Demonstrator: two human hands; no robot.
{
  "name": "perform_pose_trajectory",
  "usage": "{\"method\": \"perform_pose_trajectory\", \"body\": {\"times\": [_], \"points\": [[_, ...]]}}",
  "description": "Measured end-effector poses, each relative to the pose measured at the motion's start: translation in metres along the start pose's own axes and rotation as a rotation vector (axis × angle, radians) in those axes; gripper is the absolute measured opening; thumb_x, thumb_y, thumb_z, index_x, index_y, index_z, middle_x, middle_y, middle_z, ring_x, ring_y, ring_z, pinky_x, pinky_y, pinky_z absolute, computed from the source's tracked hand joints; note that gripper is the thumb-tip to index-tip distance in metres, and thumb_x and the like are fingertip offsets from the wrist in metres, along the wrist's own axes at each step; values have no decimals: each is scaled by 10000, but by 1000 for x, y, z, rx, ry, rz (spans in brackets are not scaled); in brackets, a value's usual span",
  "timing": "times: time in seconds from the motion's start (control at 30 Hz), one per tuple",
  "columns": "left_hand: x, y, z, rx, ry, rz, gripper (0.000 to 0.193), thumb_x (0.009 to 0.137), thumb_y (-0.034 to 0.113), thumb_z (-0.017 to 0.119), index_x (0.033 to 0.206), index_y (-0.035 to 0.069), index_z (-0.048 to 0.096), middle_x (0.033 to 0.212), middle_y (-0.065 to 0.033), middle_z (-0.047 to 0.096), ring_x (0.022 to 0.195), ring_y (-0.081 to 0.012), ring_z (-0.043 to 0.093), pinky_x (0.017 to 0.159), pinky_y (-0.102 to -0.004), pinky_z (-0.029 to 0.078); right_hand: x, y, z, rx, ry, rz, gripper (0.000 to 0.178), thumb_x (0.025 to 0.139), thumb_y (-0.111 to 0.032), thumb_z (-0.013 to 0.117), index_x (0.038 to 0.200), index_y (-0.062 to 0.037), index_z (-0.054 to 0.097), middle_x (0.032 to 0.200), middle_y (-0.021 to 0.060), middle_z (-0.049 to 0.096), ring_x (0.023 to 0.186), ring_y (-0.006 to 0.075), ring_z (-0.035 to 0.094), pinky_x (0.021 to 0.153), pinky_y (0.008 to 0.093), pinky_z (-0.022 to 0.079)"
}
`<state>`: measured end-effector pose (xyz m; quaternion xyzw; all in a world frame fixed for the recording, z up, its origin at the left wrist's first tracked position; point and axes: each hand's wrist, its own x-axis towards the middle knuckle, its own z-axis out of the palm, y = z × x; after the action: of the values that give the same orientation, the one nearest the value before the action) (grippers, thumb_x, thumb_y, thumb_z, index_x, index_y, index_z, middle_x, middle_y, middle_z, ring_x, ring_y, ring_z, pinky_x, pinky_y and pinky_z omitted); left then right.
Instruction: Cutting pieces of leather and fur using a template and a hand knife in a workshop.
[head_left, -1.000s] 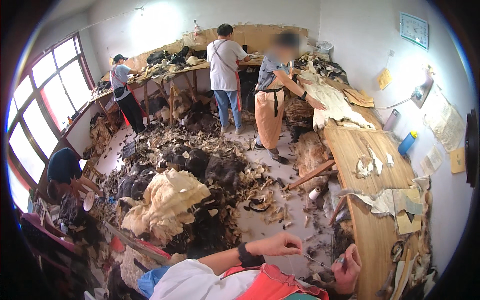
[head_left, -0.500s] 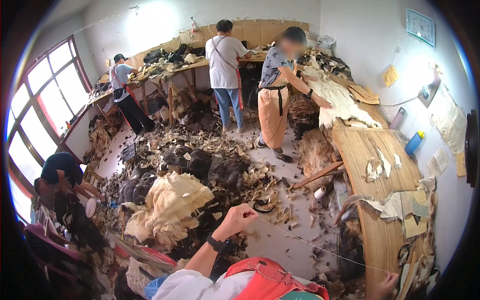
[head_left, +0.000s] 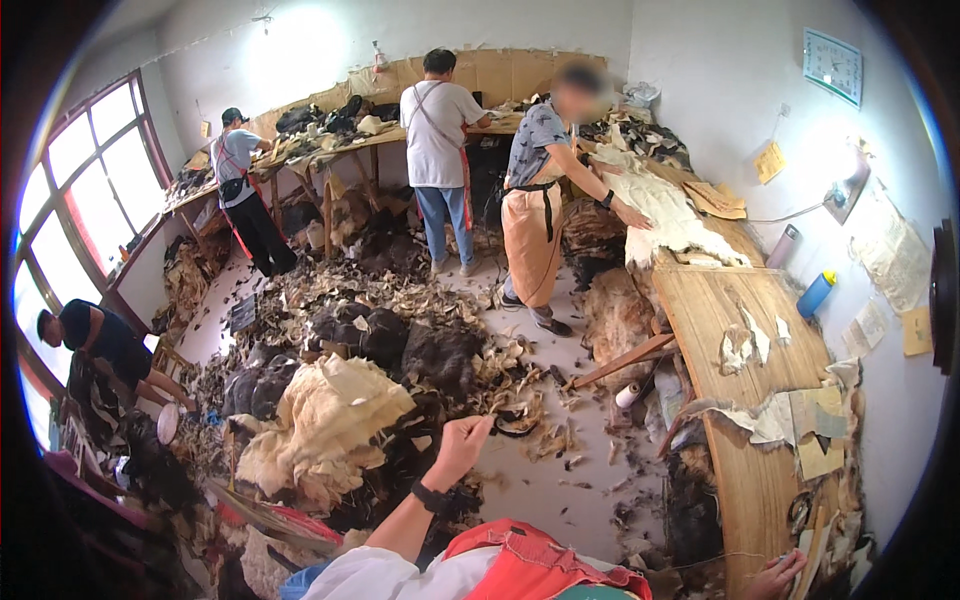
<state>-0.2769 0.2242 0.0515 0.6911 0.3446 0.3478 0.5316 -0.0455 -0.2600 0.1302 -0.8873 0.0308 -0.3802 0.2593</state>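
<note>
My left hand (head_left: 463, 448), a dark band at its wrist, is raised over the floor with its fingers pinched together; what they hold, if anything, is too small to make out. At the lower right, my right hand (head_left: 775, 577) is at the near end of the wooden table (head_left: 752, 450), its fingers partly closed. A faint pale thread (head_left: 728, 556) runs slackly to it. Hide scraps (head_left: 828, 530) lie beside that hand. Over my front hangs a red apron (head_left: 525, 555).
A large cream hide (head_left: 335, 415) lies on dark fur pieces and scraps at left. On the table are pale hide pieces (head_left: 770, 415) and a blue bottle (head_left: 817, 294). A co-worker (head_left: 540, 190) handles a white hide (head_left: 675, 212); others stand farther back. Another person (head_left: 105, 345) bends at left.
The thread stretched between my hands before; now it hangs slack near the right hand and none shows at the left. My view has shifted slightly. The person at far left has risen somewhat.
</note>
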Motion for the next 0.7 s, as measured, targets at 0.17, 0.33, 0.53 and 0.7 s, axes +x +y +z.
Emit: {"method": "perform_pose_trajectory", "body": {"times": [0.17, 0.33, 0.53, 0.7], "points": [[-6, 12, 27, -73, -186, -14, 355, 1001, 219, 587, 727, 11, 501, 645, 71, 401, 634, -41, 320, 532, -252, 292, 9, 22, 14, 167, 156, 58, 206, 986, -166, 488, 817, -69, 555, 739, 73, 532, 611, 229, 520, 554, 354, 410], [9, 24, 34, -1014, -346, -207, 572, 974, 496, 552, 1368, 89, 472, 1231, -105, 609, 1067, -209, 610, 866, -355, 510, 24, 35, 8, 929, 118, 419, 307, 972, -131, 473, 668, -109, 444, 566, -18, 375, 475, 125, 354, 444, 289, 310], [83, -14, 1, -1604, -52, -150, 1043, 874, 778, 385, 1573, 100, 12, 1631, -164, 98, 1495, -342, 137, 1186, -509, 199, 30, 70, -1, 1831, -134, 883, 271, 929, -185, 522, 686, -137, 410, 535, -29, 307, 474, 98, 291, 458, 253, 261], [92, -4, 2, -1640, 29, -69, 974, 924, 741, 298, 1554, 25, 95, 1622, -171, 135, 1493, -344, 144, 1196, -531, 188, 44, 79, 10, 1835, 254, 1013, 205, 852, -277, 650, 807, -107, 545, 546, -29, 336, 459, 117, 316, 461, 258, 314]]}}
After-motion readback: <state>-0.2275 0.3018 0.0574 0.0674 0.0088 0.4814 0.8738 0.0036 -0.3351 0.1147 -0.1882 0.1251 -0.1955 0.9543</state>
